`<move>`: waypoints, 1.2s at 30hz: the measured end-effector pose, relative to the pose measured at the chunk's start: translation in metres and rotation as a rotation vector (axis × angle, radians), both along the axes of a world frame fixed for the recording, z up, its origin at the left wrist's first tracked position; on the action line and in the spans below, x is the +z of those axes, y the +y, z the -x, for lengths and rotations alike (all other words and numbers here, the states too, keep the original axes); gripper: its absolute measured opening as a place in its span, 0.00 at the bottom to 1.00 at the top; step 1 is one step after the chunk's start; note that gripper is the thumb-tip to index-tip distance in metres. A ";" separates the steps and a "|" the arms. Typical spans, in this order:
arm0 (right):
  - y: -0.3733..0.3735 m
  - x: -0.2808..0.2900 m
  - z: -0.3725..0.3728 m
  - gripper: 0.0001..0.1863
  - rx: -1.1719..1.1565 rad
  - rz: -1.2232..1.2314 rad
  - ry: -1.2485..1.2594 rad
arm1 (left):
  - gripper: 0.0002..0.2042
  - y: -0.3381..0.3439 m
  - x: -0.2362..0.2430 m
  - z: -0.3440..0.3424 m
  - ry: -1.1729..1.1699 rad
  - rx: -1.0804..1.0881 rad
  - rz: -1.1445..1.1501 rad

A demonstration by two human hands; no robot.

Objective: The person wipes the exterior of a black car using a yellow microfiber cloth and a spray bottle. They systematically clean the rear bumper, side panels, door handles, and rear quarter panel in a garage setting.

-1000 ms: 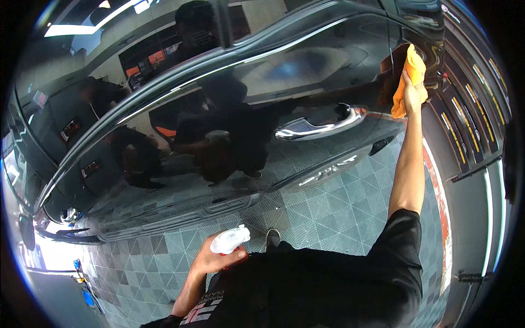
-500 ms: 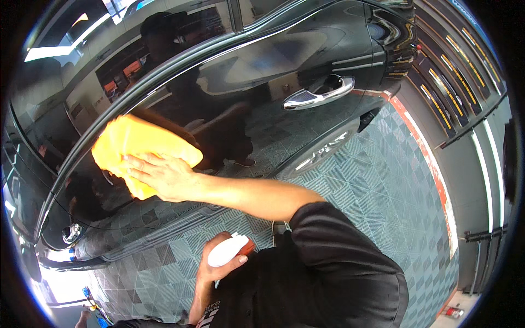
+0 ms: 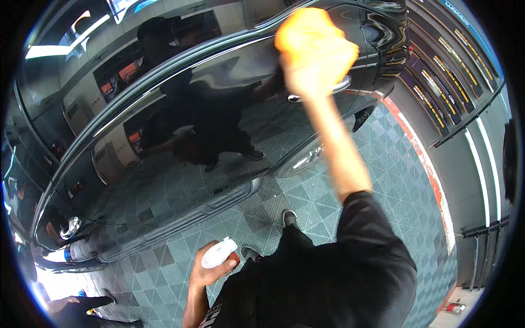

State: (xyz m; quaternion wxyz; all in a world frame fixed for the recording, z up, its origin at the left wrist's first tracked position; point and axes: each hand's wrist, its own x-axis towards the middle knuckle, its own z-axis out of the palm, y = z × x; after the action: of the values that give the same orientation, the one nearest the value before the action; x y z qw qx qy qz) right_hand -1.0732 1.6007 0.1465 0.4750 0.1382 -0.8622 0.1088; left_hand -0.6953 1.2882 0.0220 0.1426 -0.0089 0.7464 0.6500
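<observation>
White-topped spray bottle [image 3: 219,253] sits in the left hand [image 3: 201,271], fingers clamped around it, apart from the black car door [image 3: 262,134]. Farther right, the right hand [image 3: 307,79] has an orange cloth [image 3: 320,41] over the door, partly hiding the chrome handle [image 3: 343,85]; blurred, its fingers' grip I cannot tell.

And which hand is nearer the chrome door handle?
Right: the right hand, with an orange cloth, partly hides the door handle; the left hand, with a white-topped bottle, sits lower, farther left.

Grey patterned floor tiles [image 3: 407,213] meet a red-and-white strip [image 3: 426,159], with two white tubes [image 3: 479,177] beyond it.
</observation>
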 end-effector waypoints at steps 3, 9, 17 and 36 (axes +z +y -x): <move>-0.135 -0.040 -0.054 0.20 0.534 0.052 0.104 | 0.19 0.033 -0.001 0.021 0.081 -0.021 0.001; -0.056 -0.065 0.006 0.28 0.871 0.041 0.243 | 0.18 0.123 -0.007 0.075 0.155 -0.081 0.001; 0.309 -0.040 0.118 0.42 -0.123 0.140 -0.042 | 0.15 0.235 0.005 0.105 0.088 -0.023 -0.074; 0.258 -0.027 0.104 0.39 0.232 0.245 -0.106 | 0.18 0.226 -0.004 0.079 0.039 0.129 -0.041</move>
State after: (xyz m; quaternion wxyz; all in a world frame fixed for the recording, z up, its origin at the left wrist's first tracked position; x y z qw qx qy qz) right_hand -1.1768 1.8584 0.1192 0.4265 0.1717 -0.8446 0.2742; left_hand -0.7739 1.5142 0.0178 0.0859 -0.0414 0.7334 0.6731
